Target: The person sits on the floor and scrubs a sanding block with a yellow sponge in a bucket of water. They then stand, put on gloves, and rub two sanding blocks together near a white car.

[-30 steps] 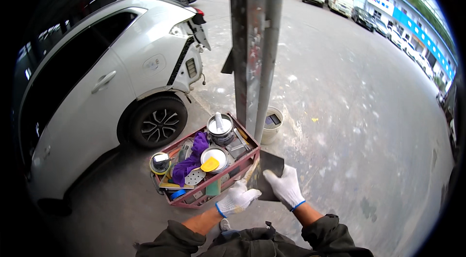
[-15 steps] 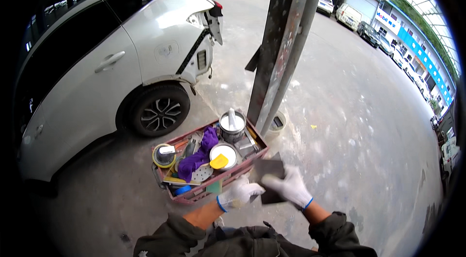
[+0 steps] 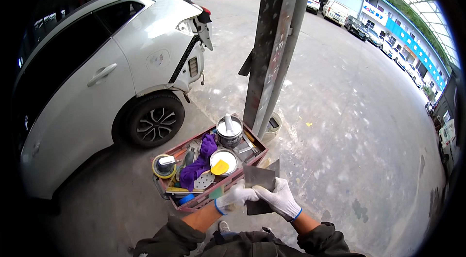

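Both my hands wear white gloves with blue cuffs. A dark grey sheet, which looks like sandpaper (image 3: 260,176), stands in front of me with a second dark panel below; whether this is one bent sheet or two pieces, I cannot tell. My right hand (image 3: 281,199) grips it from the right, thumb pressed on its face. My left hand (image 3: 233,198) is closed at its left edge, slightly blurred, fingers touching the sheet. Just beyond is a reddish tool tray (image 3: 233,179) holding a purple cloth (image 3: 196,164), a white-topped can with a yellow spreader (image 3: 220,167), and another open can (image 3: 229,133).
A steel post (image 3: 266,63) rises behind the tray, with a pale bucket (image 3: 273,128) at its foot. To the left stands a white car (image 3: 131,58), its rear bumper off. A round sander (image 3: 165,165) lies in the tray's left end. Parked cars (image 3: 335,10) line the far yard.
The sheet has turned and now stands more upright, its parts spread apart. My hands have come closer together. The whole view has shifted slightly, moving the car and post left.
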`<state>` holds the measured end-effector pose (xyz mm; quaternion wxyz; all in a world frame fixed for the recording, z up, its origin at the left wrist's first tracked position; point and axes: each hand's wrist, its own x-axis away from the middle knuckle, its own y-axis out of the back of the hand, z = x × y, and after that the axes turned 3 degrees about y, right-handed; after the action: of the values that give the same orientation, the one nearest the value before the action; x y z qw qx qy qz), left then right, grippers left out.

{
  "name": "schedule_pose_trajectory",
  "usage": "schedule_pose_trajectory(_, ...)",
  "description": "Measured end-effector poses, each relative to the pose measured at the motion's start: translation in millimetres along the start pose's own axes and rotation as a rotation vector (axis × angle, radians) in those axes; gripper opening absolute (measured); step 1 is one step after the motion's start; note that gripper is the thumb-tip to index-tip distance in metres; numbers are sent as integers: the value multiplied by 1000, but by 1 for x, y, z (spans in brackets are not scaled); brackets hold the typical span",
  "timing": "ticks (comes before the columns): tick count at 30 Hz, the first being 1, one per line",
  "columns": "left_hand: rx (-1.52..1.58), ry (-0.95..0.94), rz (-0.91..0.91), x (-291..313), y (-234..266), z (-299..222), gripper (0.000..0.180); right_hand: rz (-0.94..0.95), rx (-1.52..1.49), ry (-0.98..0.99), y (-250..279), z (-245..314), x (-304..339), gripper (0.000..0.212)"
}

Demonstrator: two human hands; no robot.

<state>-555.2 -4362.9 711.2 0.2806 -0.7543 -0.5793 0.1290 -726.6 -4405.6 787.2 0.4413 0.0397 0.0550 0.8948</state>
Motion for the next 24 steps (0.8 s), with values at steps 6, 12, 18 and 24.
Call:
schedule_pose_trajectory(6, -432, -270, -129, -8, -38, -6, 65, -134, -664, -278, 5, -38, 4, 29)
schedule_pose_trajectory(12, -47, 145, 113, -8, -40, -24, 63, 134, -1109, -175, 28, -33, 36, 33)
schedule_pose_trajectory(18, -447, -175, -70, -18, -65, -17, 42, -88, -1117, -321, 56, -41, 44, 30)
schedule_pose_trajectory(24, -199, -165, -582, -41, -66, -6, 21, -466, -708, -184, 86, -47, 31, 27)
